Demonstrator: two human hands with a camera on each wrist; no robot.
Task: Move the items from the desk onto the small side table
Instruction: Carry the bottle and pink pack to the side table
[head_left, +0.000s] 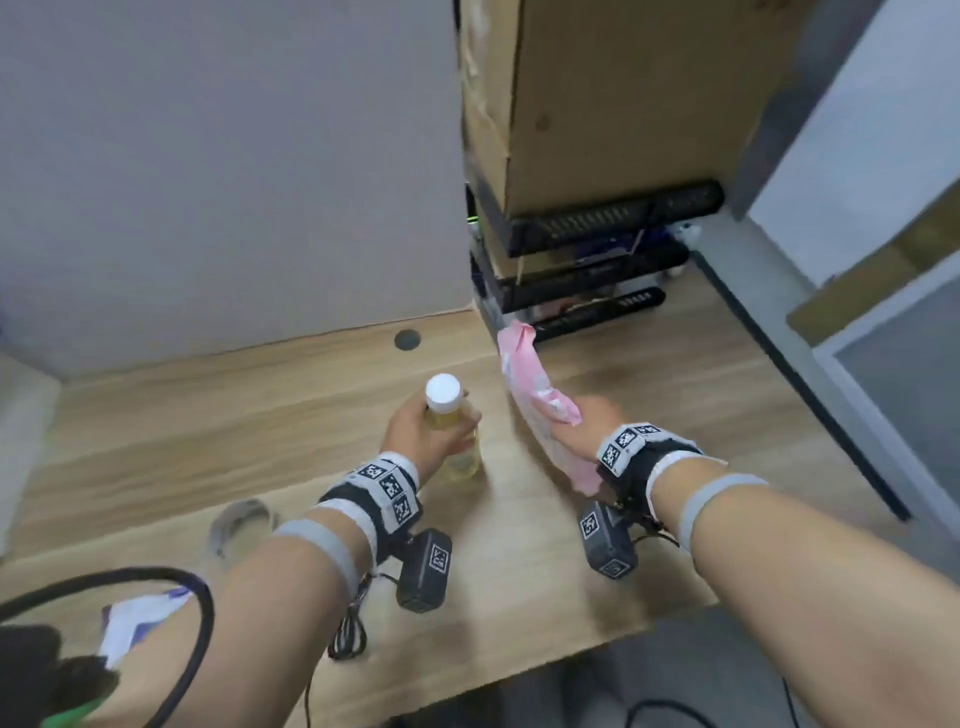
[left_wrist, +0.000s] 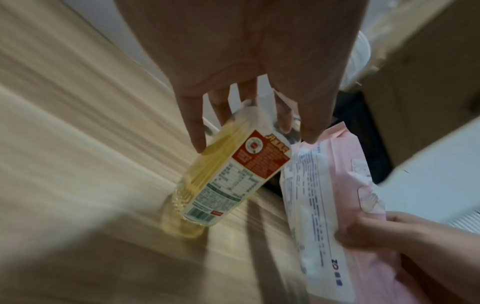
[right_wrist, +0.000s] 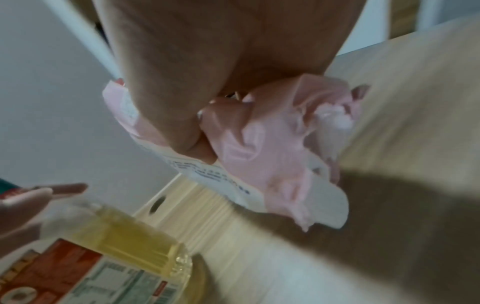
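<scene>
- I am gripping the bottle in my left hand, fingers curling round its neck under the white cap; it is standing nearly upright, base at the desk.
- My right hand is pinching the pink packet, its long axis running forward and away from my wrist, just right of the bottle.
- The side table is not showing.

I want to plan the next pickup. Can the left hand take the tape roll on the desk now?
Probably not: the left hand already grips the bottle. The tape roll lies uncovered beside that forearm.
</scene>
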